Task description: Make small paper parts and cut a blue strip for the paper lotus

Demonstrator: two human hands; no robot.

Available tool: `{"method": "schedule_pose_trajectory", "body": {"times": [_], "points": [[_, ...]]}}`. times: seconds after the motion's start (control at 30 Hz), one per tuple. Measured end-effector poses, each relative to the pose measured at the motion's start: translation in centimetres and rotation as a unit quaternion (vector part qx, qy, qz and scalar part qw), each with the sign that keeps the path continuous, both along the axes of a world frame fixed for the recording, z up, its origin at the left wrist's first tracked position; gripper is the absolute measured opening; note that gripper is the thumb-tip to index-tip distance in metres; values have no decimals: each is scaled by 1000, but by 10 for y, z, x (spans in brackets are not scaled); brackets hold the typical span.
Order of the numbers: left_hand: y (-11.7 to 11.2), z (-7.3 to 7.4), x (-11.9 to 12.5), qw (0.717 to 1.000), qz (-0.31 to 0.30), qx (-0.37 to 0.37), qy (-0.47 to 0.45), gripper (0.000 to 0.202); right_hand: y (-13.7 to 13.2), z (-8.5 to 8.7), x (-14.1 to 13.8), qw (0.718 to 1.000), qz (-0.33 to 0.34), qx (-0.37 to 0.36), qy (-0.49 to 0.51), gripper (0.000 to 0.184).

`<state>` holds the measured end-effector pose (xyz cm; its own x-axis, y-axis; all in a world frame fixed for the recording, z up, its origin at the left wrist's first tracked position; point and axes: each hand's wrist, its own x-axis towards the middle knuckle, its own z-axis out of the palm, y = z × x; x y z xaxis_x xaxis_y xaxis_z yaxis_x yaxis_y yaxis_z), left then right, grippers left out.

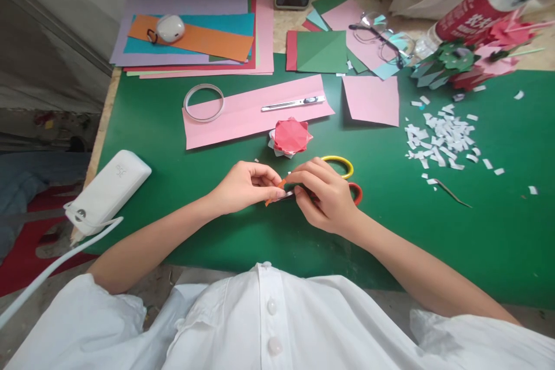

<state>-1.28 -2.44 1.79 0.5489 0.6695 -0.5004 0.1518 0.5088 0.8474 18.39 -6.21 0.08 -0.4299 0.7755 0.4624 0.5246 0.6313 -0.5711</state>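
Pinched in my left hand [247, 188] is a small folded piece of orange paper [281, 184], its lower end poking out under the thumb. My right hand [323, 193] has its fingers closed on the other side of the same piece. Beneath my right hand lie scissors with one yellow handle [347, 166] and one red handle [358, 193]; the hand hides their middle, and the blades point toward my left hand. Just beyond both hands sits a folded red paper flower [291, 136] with white paper around its base.
Pink paper [243, 115] bears a tape roll [203, 103] and a utility knife [295, 104]. White paper scraps [446, 136] lie right. At the back are stacked coloured sheets [125, 40], glasses [377, 40], a bottle [468, 14] and paper flowers [459, 60]. A power bank [115, 188] lies left.
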Motion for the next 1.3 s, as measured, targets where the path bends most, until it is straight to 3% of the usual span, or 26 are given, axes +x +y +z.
{"method": "schedule_pose_trajectory", "body": {"times": [0.1, 0.23, 0.37, 0.57, 0.67, 0.83, 1.0, 1.1, 1.2, 1.3], "points": [[-1, -1, 0, 1000, -6, 17, 12, 19, -4, 3, -6, 999, 5, -32, 44, 12], [-2, -3, -1, 999, 1, 40, 13, 24, -6, 4, -11, 998, -11, -40, 44, 15], [-5, -4, -3, 988, -16, 146, 39, 16, -6, 3, -10, 998, -27, -49, 12, 15], [-9, -3, -3, 949, -39, 302, 85, 6, -1, 1, -6, 993, 6, 64, -104, 9], [-9, -2, -2, 950, -38, 297, 88, 7, 0, -1, -6, 993, 15, 61, -104, 11], [-8, -2, -3, 975, -52, 207, 55, 10, 2, -4, -4, 996, 36, 28, -73, 15], [-6, -4, -6, 980, -76, 183, 26, 16, 7, -3, 5, 980, 57, 140, -127, 17], [-5, -4, -7, 977, -79, 197, 30, 11, 11, -2, 12, 969, 74, 171, -159, 15], [-3, -1, -8, 966, -81, 238, 53, 10, 16, -2, 20, 974, 76, 140, -161, 14], [0, 1, -9, 934, -76, 327, 123, 9, 21, -6, 26, 981, 25, 99, -167, 11]]}}
